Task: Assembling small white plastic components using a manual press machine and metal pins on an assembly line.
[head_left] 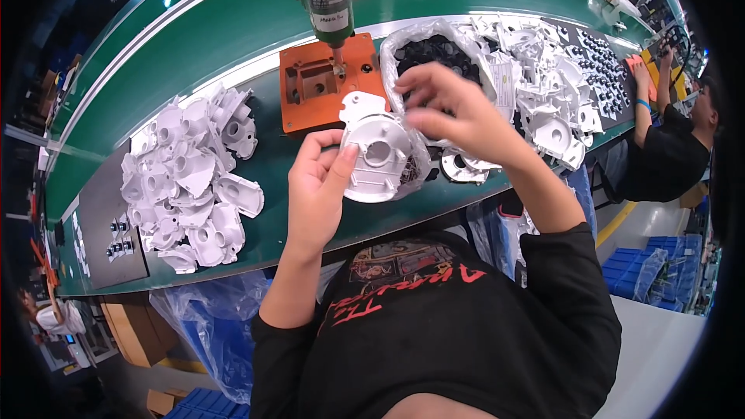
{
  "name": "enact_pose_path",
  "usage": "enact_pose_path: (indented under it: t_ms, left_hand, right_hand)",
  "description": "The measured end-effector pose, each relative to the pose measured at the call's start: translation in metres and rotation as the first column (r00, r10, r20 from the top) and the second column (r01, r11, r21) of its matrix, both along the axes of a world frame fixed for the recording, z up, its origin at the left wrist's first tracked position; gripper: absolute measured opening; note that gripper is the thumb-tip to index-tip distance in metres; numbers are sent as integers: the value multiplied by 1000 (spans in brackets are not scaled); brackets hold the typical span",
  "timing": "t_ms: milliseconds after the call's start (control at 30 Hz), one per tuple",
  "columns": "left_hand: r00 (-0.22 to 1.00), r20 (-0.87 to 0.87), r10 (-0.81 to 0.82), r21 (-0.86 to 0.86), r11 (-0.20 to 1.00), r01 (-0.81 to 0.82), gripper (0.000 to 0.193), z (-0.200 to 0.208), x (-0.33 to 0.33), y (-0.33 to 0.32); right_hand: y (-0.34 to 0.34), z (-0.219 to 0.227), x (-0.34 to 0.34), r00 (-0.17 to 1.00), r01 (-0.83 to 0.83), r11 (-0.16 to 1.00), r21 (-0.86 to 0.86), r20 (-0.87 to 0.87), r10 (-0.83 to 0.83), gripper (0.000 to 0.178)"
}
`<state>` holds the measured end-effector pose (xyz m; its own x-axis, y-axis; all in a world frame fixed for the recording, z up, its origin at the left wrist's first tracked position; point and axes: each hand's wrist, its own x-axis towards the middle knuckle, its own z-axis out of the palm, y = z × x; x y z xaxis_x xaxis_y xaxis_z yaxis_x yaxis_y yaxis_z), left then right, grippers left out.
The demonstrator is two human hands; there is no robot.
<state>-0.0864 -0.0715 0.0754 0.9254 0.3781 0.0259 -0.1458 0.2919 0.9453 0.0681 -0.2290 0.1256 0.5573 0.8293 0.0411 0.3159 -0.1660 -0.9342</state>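
Note:
A round white plastic housing with a central hole and a flat tab on top is held up in front of me. My left hand is closed on its left edge, thumb across the face. My right hand hovers at the upper right side of the housing, fingers bent and apart, with no part visible in them. Just behind stands an orange fixture block with a recess, beneath a green press head whose rod points down at it. A clear plastic bag of small black parts lies behind my right hand.
White plastic housings form a pile at left and another pile at right on the green table. Dark boards with small parts lie at both ends. A co-worker sits at far right; blue crates stand on the floor.

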Motion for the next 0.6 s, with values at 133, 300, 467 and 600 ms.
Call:
enact_pose_path:
  t_ms: [133, 300, 467, 600]
  left_hand:
    - [999, 36, -26, 38, 999, 25, 27, 4, 3, -14]
    - [998, 50, -27, 59, 998, 24, 36, -11, 2, -44]
    - [996, 28, 80, 138, 987, -83, 33, -23, 6, -55]
    - [999, -32, 32, 169, 985, -26, 29, -23, 1, -55]
  right_hand:
    - [-7, -21, -26, 996, -57, 993, 99, -69, 64, 55]
    - [1, -53, -44, 954, 180, 927, 329, 173, -247, 44]
    - [-3, -61, -51, 948, 293, 899, 325, 24, -318, 35]
    - [-7, -57, -47, 956, 266, 936, 231, 64, -287, 29]
